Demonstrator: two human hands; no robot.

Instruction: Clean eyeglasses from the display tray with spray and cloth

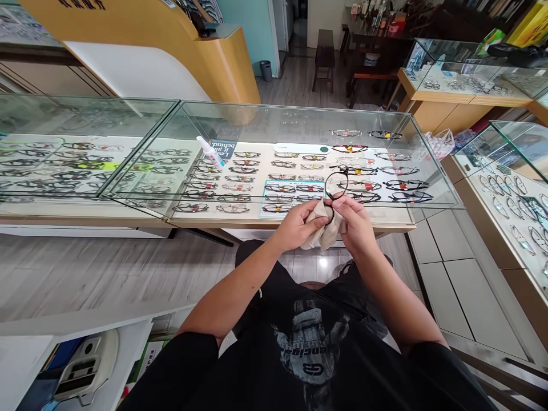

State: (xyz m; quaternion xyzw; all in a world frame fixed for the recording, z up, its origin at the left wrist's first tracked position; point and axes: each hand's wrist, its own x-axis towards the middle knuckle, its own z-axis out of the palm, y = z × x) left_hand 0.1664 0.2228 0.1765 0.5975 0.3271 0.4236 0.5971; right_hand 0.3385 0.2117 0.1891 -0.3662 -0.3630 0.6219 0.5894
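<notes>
A pair of round, dark-rimmed eyeglasses [337, 185] is held up before me, one lens standing above my fingers and the other partly wrapped in a beige cleaning cloth [329, 235]. My left hand [298, 226] is closed, pinching the cloth around the lower lens. Close beside it, my right hand [354, 222] is also closed, its thumb and fingers gripping the glasses near the bridge, with a fold of cloth beneath. The fingers cover part of the frame. Both hands are above the near edge of the glass display case [257, 123].
Rows of eyeglass frames [240, 178] lie inside the case. A white spray bottle [210, 153] stands on its glass top, left of my hands. Another glass case [509, 188] is at the right. A white shelf [141, 319] holding a device lies at lower left.
</notes>
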